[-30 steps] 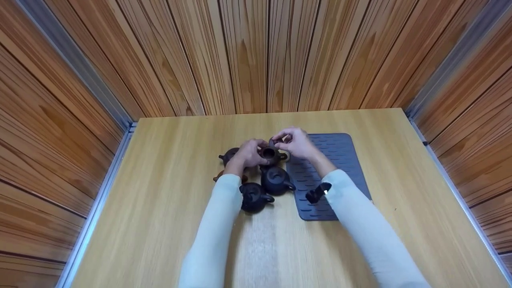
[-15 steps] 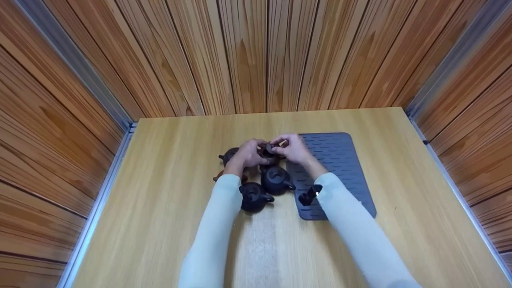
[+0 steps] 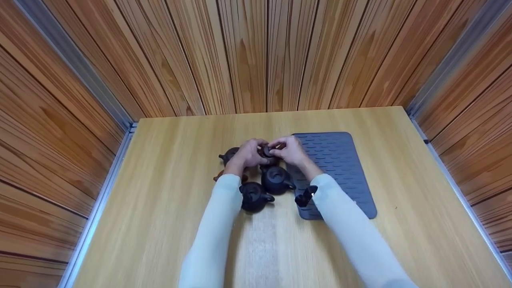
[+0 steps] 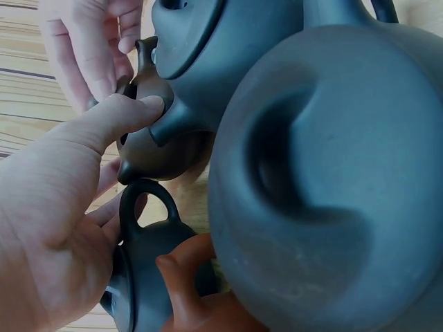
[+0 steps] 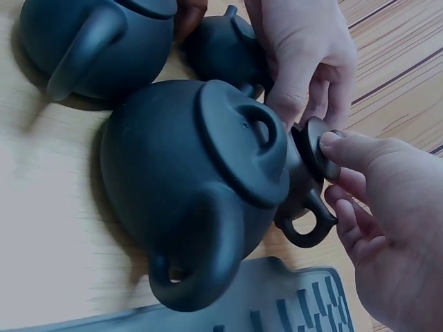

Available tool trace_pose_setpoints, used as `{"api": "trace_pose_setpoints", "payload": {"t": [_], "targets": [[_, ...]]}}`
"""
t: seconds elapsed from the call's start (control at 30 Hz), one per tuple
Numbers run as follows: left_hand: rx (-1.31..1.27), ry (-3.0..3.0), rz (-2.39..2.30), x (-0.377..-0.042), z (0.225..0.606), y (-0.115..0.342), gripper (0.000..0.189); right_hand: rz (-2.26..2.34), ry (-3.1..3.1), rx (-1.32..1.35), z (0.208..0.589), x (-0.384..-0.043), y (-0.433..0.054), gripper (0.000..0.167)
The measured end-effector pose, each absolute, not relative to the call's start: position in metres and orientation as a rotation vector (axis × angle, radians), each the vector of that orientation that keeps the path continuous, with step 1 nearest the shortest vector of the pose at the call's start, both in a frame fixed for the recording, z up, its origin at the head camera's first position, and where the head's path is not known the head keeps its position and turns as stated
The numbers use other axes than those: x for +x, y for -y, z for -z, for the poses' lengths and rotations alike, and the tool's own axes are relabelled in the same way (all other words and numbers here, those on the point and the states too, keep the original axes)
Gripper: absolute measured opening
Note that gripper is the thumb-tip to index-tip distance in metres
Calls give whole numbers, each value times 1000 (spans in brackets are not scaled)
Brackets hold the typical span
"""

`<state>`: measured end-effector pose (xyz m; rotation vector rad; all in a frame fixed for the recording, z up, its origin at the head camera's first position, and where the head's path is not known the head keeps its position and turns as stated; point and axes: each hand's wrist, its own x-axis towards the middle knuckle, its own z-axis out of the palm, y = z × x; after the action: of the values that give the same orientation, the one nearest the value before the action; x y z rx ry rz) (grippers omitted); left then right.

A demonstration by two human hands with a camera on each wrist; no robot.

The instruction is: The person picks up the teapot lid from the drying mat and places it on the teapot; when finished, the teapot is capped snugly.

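Note:
A small dark brown teapot (image 4: 163, 153) stands at the back of a cluster of teapots. My left hand (image 3: 249, 154) steadies its body, thumb on the near side and fingers round the far side. Thumb and fingers of my right hand (image 3: 292, 151) pinch its round lid (image 5: 315, 151), which sits at the pot's mouth, slightly tilted in the right wrist view. The brown pot's loop handle (image 5: 304, 228) points toward my right hand. Directly in front of it stands a larger black teapot (image 3: 276, 180) with its lid on.
A second black teapot (image 3: 254, 197) stands nearest me. Left of the hands is a dark teapot (image 3: 229, 155), and an orange-brown one (image 4: 214, 311) is mostly hidden by my left wrist in the head view. A grey ridged mat (image 3: 340, 168) lies to the right, under my right forearm.
My right hand has brought the lid down and toward me, from behind the brown teapot's uncovered mouth onto it. The left hand and the other teapots have stayed in place.

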<state>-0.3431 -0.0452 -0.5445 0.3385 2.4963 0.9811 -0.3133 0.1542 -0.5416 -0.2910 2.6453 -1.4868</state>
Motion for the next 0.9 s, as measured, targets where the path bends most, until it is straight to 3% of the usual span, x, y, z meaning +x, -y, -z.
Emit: {"api": "trace_pose_setpoints", "payload": {"t": [0.5, 0.9], "targets": [[400, -2481, -1039, -355, 563, 48, 65, 1421, -2707, -292, 549, -310, -150, 22], [402, -2482, -1042, -348, 553, 48, 67, 1452, -2631, -279, 547, -310, -151, 28]]}}
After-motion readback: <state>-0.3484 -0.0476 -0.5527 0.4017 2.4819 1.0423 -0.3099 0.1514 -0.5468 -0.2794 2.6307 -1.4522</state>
